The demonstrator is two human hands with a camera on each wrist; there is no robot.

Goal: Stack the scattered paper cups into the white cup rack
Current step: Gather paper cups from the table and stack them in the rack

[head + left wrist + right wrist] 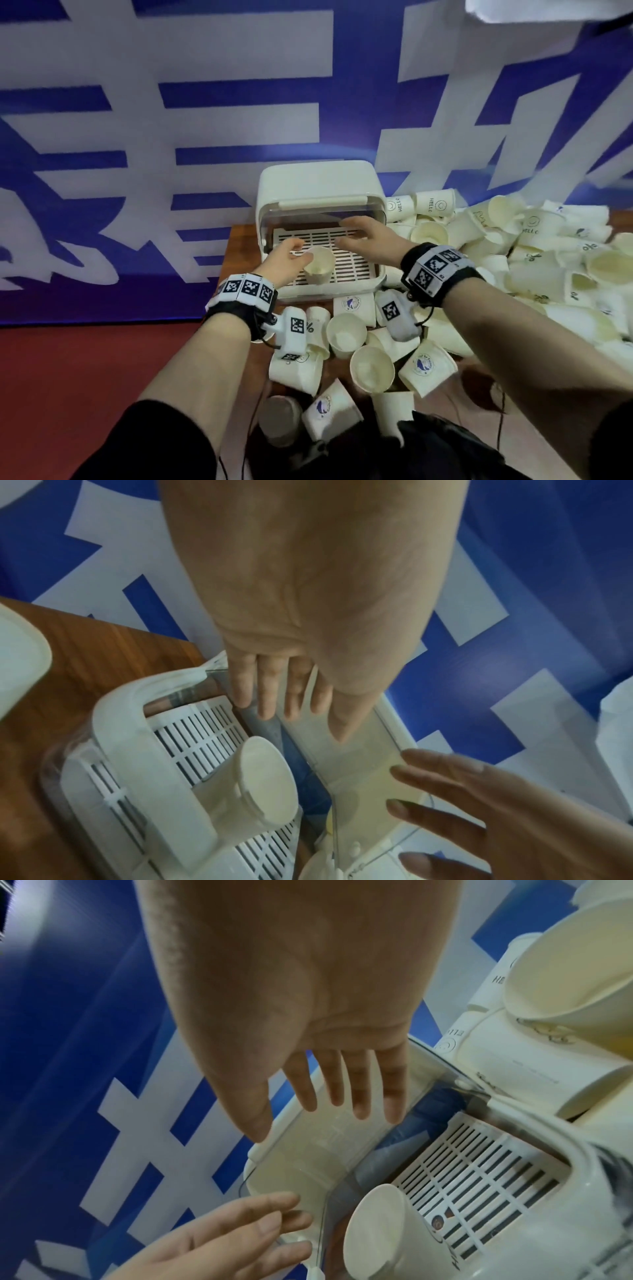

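The white cup rack (308, 185) stands at the back of the wooden table, its clear lid (325, 1145) lifted. One plain paper cup (320, 265) stands mouth up on the rack's slotted tray (352, 265); the cup (260, 785) also shows in both wrist views (377, 1231). My left hand (297, 251) hovers just left of the cup with straight fingers (267, 696) and holds nothing. My right hand (346, 233) is spread above the tray, near the lid's edge, its fingers (359, 1091) straight and empty.
Scattered paper cups (513, 257) are heaped to the right of the rack, and several more (346, 335) lie in front of it under my wrists. The table's left edge (236, 240) runs close to the rack. A blue and white banner (171, 102) hangs behind.
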